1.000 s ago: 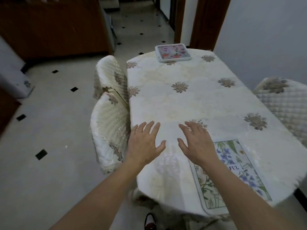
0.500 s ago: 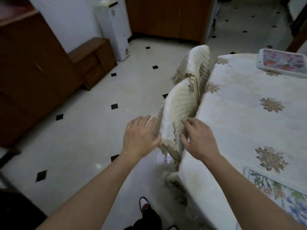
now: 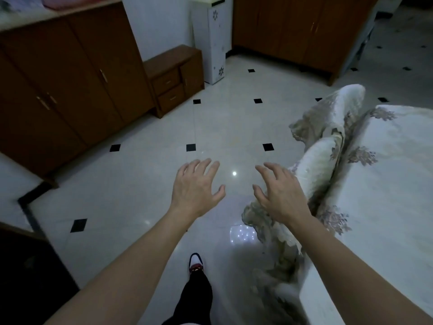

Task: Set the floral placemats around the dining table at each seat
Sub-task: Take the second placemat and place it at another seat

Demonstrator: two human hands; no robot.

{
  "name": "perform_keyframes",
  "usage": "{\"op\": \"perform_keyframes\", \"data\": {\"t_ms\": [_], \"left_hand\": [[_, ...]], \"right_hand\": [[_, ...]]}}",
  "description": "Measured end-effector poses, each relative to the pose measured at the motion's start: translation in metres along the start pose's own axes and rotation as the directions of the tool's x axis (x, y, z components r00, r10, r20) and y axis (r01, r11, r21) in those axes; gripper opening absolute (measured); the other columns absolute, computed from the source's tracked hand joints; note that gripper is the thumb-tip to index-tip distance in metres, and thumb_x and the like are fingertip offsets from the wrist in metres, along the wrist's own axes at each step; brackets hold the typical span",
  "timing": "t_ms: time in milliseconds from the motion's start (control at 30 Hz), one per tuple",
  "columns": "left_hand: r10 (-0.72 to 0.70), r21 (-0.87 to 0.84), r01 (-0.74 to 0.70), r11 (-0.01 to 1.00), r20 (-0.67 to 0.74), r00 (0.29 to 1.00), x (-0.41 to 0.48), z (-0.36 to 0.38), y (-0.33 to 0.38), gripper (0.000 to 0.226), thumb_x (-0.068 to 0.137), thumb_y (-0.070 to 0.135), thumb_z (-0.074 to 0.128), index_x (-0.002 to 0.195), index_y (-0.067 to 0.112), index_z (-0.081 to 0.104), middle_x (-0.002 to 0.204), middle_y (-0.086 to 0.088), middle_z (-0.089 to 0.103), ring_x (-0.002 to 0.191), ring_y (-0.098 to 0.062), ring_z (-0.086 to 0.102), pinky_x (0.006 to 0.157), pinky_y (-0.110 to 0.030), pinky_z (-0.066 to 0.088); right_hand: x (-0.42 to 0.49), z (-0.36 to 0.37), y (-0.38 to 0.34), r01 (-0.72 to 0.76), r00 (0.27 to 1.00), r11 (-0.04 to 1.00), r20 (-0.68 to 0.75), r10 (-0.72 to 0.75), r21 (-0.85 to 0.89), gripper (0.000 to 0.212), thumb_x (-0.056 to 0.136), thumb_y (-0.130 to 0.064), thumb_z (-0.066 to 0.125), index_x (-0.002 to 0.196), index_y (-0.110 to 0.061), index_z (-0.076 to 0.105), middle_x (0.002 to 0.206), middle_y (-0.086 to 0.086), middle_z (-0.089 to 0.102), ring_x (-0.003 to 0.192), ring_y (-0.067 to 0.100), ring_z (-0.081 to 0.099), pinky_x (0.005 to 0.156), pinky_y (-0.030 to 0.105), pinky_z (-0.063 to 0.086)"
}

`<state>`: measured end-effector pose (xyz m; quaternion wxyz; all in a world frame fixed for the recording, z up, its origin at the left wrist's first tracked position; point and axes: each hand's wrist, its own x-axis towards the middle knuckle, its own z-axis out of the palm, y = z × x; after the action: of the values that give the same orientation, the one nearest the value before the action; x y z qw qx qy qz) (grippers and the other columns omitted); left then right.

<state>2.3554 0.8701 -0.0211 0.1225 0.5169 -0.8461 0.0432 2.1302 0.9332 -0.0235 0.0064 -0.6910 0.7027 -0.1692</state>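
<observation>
Placemats are out of my view; I face floor (image 3: 210, 127) beside the desk (image 3: 393, 184). Left grip (image 3: 196, 188) and right grip (image 3: 281, 195) hang spread wide, holding nothing, the right over a chair (image 3: 314, 165). Mats are probably light and thin; I'd pinch an edge.

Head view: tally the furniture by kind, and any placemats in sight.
Covered chairs: 2
Dining table: 1
Brown wooden cabinets: 3
White narrow cabinet: 1
Placemats: 0
Total: 7 pieces of furniture; dark shape at lower left unclear.
</observation>
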Motion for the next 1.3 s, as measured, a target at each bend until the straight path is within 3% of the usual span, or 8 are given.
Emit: {"op": "perform_keyframes", "data": {"t_ms": [333,500,900,1300], "left_hand": [[0.03,-0.058,-0.031,0.998,-0.014,0.999,0.135,0.033,-0.129,0.062,0.083,0.056,0.045,0.131,0.019,0.058,0.132,-0.005,0.063,0.116,-0.027,0.059,0.101,-0.044,0.043],[0.087,-0.102,-0.09,0.991,-0.038,0.996,0.194,0.048,-0.156,0.061,0.082,0.054,0.047,0.128,0.017,0.061,0.129,-0.005,0.065,0.113,-0.028,0.06,0.098,-0.044,0.045],[0.209,-0.112,-0.21,0.971,-0.017,0.978,0.325,0.096,-0.147,0.062,0.084,0.054,0.049,0.132,0.017,0.059,0.132,-0.005,0.063,0.117,-0.028,0.059,0.1,-0.045,0.045],[0.34,-0.127,-0.337,0.933,0.008,0.94,0.563,0.151,-0.062,0.061,0.084,0.054,0.051,0.132,0.017,0.059,0.133,-0.005,0.063,0.117,-0.028,0.059,0.1,-0.045,0.047]], "right_hand": [[0.164,0.067,-0.046,-0.11,0.994,0.994,0.001,0.11,0.009,0.052,0.091,-0.044,0.049,0.133,-0.014,0.057,0.132,0.013,0.061,0.119,0.033,0.059,0.098,0.047,0.049],[0.219,0.08,-0.05,-0.142,0.99,0.99,0.015,0.143,-0.017,0.051,0.091,-0.042,0.051,0.133,-0.015,0.056,0.132,0.014,0.061,0.12,0.033,0.058,0.099,0.047,0.049],[0.325,0.103,0.013,-0.24,0.971,0.97,0.003,0.241,-0.042,0.054,0.09,-0.047,0.044,0.132,-0.016,0.057,0.132,0.013,0.061,0.121,0.033,0.058,0.099,0.046,0.047],[0.479,0.098,0.173,-0.362,0.929,0.932,-0.074,0.361,0.006,0.052,0.088,-0.046,0.042,0.128,-0.016,0.059,0.13,0.012,0.061,0.119,0.032,0.058,0.096,0.046,0.047]]}}
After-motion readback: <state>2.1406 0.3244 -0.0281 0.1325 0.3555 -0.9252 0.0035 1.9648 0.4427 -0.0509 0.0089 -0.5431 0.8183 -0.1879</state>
